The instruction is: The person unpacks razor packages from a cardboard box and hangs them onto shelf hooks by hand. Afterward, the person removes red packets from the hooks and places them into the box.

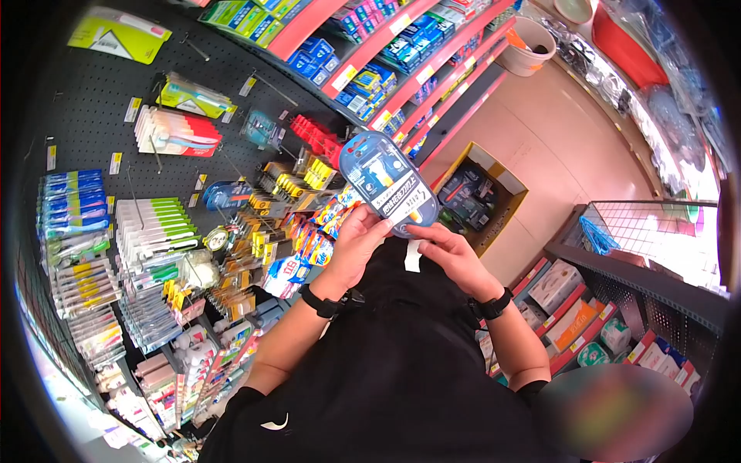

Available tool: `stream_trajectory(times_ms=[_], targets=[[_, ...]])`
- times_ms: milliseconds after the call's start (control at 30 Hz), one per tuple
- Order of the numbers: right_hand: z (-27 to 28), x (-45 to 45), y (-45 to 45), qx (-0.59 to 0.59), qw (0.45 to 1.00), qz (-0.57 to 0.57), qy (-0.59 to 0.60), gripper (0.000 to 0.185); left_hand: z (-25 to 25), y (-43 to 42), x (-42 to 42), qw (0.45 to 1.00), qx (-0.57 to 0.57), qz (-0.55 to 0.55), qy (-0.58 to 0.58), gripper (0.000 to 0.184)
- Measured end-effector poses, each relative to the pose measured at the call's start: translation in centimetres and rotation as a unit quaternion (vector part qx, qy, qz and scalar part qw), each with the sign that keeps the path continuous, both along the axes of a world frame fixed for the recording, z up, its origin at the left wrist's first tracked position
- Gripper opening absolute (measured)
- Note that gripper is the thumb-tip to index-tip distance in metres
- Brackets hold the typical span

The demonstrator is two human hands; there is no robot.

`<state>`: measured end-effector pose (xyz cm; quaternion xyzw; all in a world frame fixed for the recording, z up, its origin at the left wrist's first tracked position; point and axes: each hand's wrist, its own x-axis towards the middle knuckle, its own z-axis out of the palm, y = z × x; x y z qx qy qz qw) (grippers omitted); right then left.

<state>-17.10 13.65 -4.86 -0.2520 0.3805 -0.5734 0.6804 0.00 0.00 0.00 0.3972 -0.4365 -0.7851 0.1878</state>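
A blue blister package [388, 181] with white printed labels is held up at the centre, tilted. My left hand [360, 239] grips its lower left edge, with the thumb on the front. My right hand [450, 255] is at the package's lower end, fingers bent, the index finger touching or very near its bottom edge. A small white paper strip [413, 256] hangs just below the right fingers; whether they pinch it is hard to tell. Black bands circle both wrists.
On the left, a black pegboard [85, 92] carries hanging toothbrush packs [177, 133]. Red-edged shelves [370, 46] with small boxes run along the top. An open carton [494, 174] of packages stands on the tiled floor. Lower shelves [575, 336] are at right.
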Motion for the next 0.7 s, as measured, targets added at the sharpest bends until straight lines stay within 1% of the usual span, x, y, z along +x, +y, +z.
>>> stream_trajectory(times_ms=[67, 100, 167, 200, 233, 300, 333, 400, 500, 700], targets=[[0.7, -0.3, -0.2, 0.0, 0.998, -0.032, 0.048, 0.03, 0.5, 0.1, -0.2, 1.0, -0.014, 0.026, 0.007, 0.025], [1.3, 0.2, -0.7, 0.003, 0.999, -0.026, 0.044, 0.03, 1.5, -0.3, 0.5, 0.999, -0.012, 0.031, 0.003, 0.025], [1.3, -0.4, -0.6, -0.002, 0.991, -0.102, 0.082, 0.02, 2.5, -0.4, 0.8, 0.999, -0.005, 0.048, -0.023, 0.024], [1.3, -0.3, -0.8, 0.003, 0.991, -0.121, 0.063, 0.015, 2.3, -0.7, 1.6, 0.999, -0.016, 0.036, -0.034, 0.025], [1.3, -0.9, -0.5, 0.008, 0.991, -0.116, 0.066, 0.015, 2.0, -0.5, 2.1, 0.999, -0.01, 0.04, -0.031, 0.025], [1.2, -1.6, -0.7, 0.05, 0.994, -0.095, 0.03, 0.018, 2.2, -0.6, 2.8, 0.999, -0.023, 0.022, -0.042, 0.024], [1.3, -1.5, -1.1, 0.048, 0.993, -0.093, 0.051, 0.022, 2.5, -0.8, 3.1, 0.998, -0.026, 0.024, -0.044, 0.024], [2.2, -1.0, -1.8, 0.035, 0.994, -0.095, 0.048, 0.024, 3.0, -0.7, 3.4, 0.998, -0.03, 0.0, -0.064, 0.024], [2.6, -0.2, -2.3, 0.02, 0.995, -0.094, 0.039, 0.027, 3.4, -0.3, 3.3, 0.998, -0.01, -0.028, -0.057, 0.023], [2.4, 0.0, -2.1, 0.009, 0.997, -0.077, 0.027, 0.029, 3.8, 0.2, 3.2, 0.997, -0.011, -0.023, -0.07, 0.023]])
